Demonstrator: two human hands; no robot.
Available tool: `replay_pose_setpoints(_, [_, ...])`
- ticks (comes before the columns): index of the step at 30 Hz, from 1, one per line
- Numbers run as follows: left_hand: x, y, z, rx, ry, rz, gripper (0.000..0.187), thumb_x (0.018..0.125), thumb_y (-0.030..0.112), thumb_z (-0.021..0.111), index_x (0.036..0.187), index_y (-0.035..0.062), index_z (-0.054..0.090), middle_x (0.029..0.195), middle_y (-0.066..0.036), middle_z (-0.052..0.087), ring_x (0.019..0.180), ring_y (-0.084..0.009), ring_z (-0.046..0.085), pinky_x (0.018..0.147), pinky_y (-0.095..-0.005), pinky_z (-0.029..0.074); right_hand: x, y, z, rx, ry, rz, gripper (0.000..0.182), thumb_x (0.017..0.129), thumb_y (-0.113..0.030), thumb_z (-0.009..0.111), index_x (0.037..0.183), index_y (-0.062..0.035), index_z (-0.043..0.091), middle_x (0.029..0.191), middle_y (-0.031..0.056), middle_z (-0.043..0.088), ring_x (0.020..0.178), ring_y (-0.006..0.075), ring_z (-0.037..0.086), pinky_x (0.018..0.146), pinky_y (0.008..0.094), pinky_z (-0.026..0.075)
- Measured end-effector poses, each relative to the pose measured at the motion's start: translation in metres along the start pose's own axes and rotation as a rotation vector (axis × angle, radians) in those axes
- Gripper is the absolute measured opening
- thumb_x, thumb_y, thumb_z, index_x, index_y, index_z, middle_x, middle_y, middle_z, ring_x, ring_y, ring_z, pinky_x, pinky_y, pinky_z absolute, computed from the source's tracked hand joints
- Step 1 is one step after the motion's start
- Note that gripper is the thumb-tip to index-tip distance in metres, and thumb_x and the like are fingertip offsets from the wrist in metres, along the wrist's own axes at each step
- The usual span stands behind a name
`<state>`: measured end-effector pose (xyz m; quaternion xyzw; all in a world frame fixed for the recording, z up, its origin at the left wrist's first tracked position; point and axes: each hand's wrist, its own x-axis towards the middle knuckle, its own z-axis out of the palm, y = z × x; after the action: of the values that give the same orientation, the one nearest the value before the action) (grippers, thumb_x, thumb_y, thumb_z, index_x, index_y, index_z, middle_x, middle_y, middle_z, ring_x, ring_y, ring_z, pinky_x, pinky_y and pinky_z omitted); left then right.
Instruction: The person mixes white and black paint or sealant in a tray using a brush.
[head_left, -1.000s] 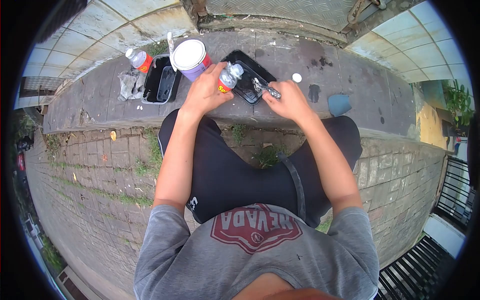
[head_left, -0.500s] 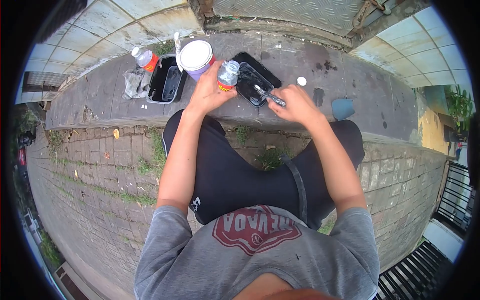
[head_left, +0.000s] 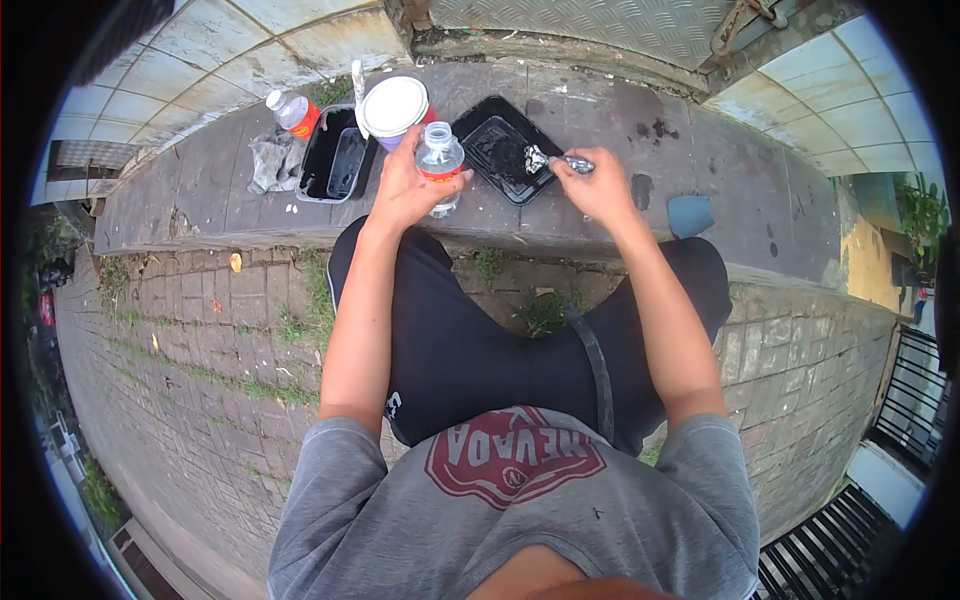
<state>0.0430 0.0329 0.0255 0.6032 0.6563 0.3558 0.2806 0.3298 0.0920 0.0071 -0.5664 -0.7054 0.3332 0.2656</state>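
Note:
My left hand [head_left: 403, 190] is wrapped round a clear plastic bottle [head_left: 440, 160] with a red and yellow label. The bottle stands nearly upright, its mouth uncapped. In my right hand [head_left: 602, 185] is a paint-smeared paintbrush [head_left: 572, 164], gripped by its handle. Its white-coated head lies over the right side of a black plastic tray [head_left: 490, 184], which has dark, wet-looking patches inside. Close behind my left hand is a purple tub with a white lid [head_left: 394, 107].
Left of the tub are a second black tray [head_left: 310, 180], a white-stained stick [head_left: 358, 85], another labelled bottle [head_left: 292, 113] and a crumpled grey rag [head_left: 270, 165]. A blue-grey cup-like piece [head_left: 690, 216] lies to the right on the stone ledge [head_left: 740, 200].
The bottle has gone from leaning at the tray to upright, slightly left. The brush has moved up and right, its head now at the tray's right side. The right hand now covers the white cap.

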Motion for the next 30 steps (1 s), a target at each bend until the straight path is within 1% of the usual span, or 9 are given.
replay_pose_setpoints(4, [-0.006, 0.008, -0.009, -0.034, 0.001, -0.057, 0.082, 0.066, 0.029, 0.098, 0.131, 0.0014, 0.057, 0.115, -0.012, 0.074, 0.108, -0.0204, 0.07, 0.099, -0.0365, 0.054, 0.002, -0.008, -0.02, -0.107, 0.024, -0.002, 0.035, 0.084, -0.03, 0.076, 0.098, 0.0014, 0.078, 0.084, 0.0276, 0.071, 0.086, 0.0451, 0.071, 0.079, 0.0442, 0.056])
replay_pose_setpoints(15, [-0.011, 0.011, -0.002, -0.07, 0.0, -0.071, 0.098, 0.063, 0.024, 0.101, 0.142, -0.0026, 0.05, 0.124, -0.015, 0.07, 0.116, -0.0204, 0.067, 0.104, -0.0359, 0.053, 0.003, 0.015, -0.058, 0.11, -0.107, 0.365, 0.043, 0.086, -0.035, 0.076, 0.106, 0.0039, 0.076, 0.085, 0.0275, 0.073, 0.086, 0.0416, 0.074, 0.081, 0.0443, 0.057])
replay_pose_setpoints(17, [-0.013, 0.0, -0.002, -0.066, 0.017, -0.048, 0.101, 0.063, 0.022, 0.101, 0.145, -0.0044, 0.048, 0.127, -0.016, 0.069, 0.118, -0.0202, 0.067, 0.105, -0.036, 0.052, 0.0, 0.005, -0.06, -0.056, -0.036, 0.173, 0.042, 0.087, -0.033, 0.076, 0.109, 0.003, 0.076, 0.09, 0.0267, 0.074, 0.089, 0.0405, 0.074, 0.082, 0.0432, 0.057])
replay_pose_setpoints(20, [-0.018, 0.014, -0.013, -0.026, 0.068, 0.079, 0.085, 0.062, 0.03, 0.1, 0.13, -0.0047, 0.062, 0.111, -0.019, 0.076, 0.106, -0.0266, 0.074, 0.094, -0.0403, 0.057, -0.005, -0.002, -0.055, -0.091, 0.037, -0.043, 0.038, 0.089, -0.03, 0.077, 0.111, 0.0009, 0.076, 0.097, 0.0247, 0.075, 0.093, 0.0399, 0.074, 0.084, 0.042, 0.057])
replay_pose_setpoints(23, [-0.029, 0.058, -0.04, 0.364, -0.091, -0.189, 0.069, 0.065, 0.029, 0.098, 0.115, -0.0086, 0.069, 0.098, -0.02, 0.077, 0.092, -0.0307, 0.076, 0.083, -0.0422, 0.059, -0.002, 0.006, -0.05, -0.038, 0.004, -0.245, 0.034, 0.089, -0.026, 0.079, 0.113, -0.0017, 0.076, 0.1, 0.0208, 0.075, 0.093, 0.0355, 0.073, 0.083, 0.04, 0.056])
replay_pose_setpoints(24, [-0.034, 0.06, -0.042, 0.404, -0.083, -0.208, 0.052, 0.066, 0.031, 0.097, 0.092, -0.008, 0.073, 0.081, -0.02, 0.074, 0.077, -0.0329, 0.075, 0.073, -0.0419, 0.058, -0.002, 0.004, -0.051, -0.025, -0.023, -0.314, 0.032, 0.09, -0.024, 0.079, 0.113, -0.0026, 0.076, 0.1, 0.0192, 0.075, 0.093, 0.0334, 0.073, 0.082, 0.0391, 0.056])
replay_pose_setpoints(27, [-0.042, 0.082, -0.033, 0.435, -0.469, -0.383, 0.049, 0.068, 0.035, 0.096, 0.078, -0.0064, 0.072, 0.072, -0.02, 0.071, 0.07, -0.0322, 0.073, 0.068, -0.0405, 0.057, -0.008, -0.007, -0.054, -0.08, -0.069, -0.217, 0.031, 0.089, -0.022, 0.08, 0.113, -0.0034, 0.076, 0.102, 0.0196, 0.075, 0.091, 0.0327, 0.074, 0.079, 0.0386, 0.055])
replay_pose_setpoints(28, [-0.045, 0.089, -0.023, 0.439, -0.552, -0.237, 0.053, 0.074, 0.037, 0.094, 0.078, -0.0107, 0.072, 0.061, -0.015, 0.068, 0.06, -0.0224, 0.072, 0.06, -0.0355, 0.056, -0.008, -0.005, -0.054, -0.058, -0.051, -0.227, 0.031, 0.088, -0.022, 0.081, 0.112, -0.0032, 0.077, 0.1, 0.0196, 0.075, 0.089, 0.0326, 0.074, 0.078, 0.0385, 0.055])
replay_pose_setpoints(30, [-0.043, 0.091, 0.015, 0.061, -0.676, -0.25, 0.074, 0.077, 0.043, 0.092, 0.11, -0.0181, 0.066, 0.086, -0.02, 0.075, 0.073, -0.0216, 0.074, 0.065, -0.0337, 0.056, -0.007, -0.002, -0.052, -0.014, -0.016, -0.25, 0.029, 0.085, -0.02, 0.082, 0.108, -0.0028, 0.077, 0.096, 0.0197, 0.075, 0.085, 0.0323, 0.073, 0.076, 0.0384, 0.054])
